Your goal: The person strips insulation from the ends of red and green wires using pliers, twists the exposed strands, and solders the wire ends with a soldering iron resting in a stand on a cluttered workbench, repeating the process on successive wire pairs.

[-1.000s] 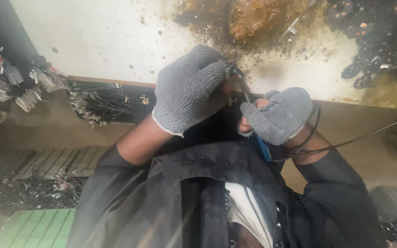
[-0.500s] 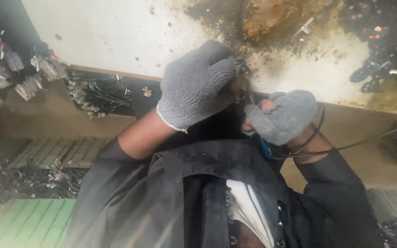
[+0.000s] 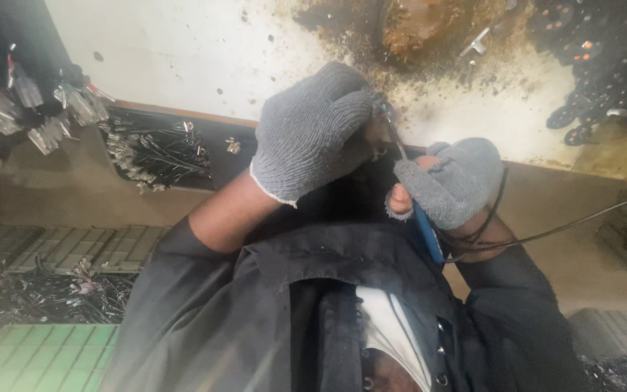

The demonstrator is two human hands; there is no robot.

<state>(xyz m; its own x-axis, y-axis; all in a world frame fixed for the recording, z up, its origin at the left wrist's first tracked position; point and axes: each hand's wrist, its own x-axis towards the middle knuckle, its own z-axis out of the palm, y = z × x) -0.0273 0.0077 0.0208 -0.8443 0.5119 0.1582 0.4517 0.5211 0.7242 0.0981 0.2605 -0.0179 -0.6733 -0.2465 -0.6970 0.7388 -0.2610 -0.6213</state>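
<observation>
While both gloved hands meet over the edge of the stained white worktop [image 3: 183,51], the left hand [image 3: 313,131] in a grey knit glove is curled into a loose fist, fingers together and bent around something small and dark at its fingertips; what exactly it pinches is hidden by the glove. Right hand [image 3: 451,181], in a fingerless grey glove, is clamped around a blue-handled soldering iron [image 3: 426,232], bare thumb pressed on the handle. Iron's thin metal tip runs up-left and ends right at the left hand's fingertips, touching or just beside the held piece; cannot tell which. Black cord [image 3: 567,229] leaves the iron's lower end, loops by the right wrist and trails off to the right.

Worktop shows a brown burnt patch [image 3: 415,29] just above the hands, with dark specks around it. Black tray of wired parts [image 3: 154,149] sits left of the left forearm, against the worktop edge. Bundle of silver-tipped connectors [image 3: 45,109] hangs at far left. Pile of black rings or links [image 3: 596,65] lies at upper right. Green mat [image 3: 38,356] at bottom left, loose wires [image 3: 38,294] just above it. Person's dark jacket [image 3: 270,312] fills the lower centre.
</observation>
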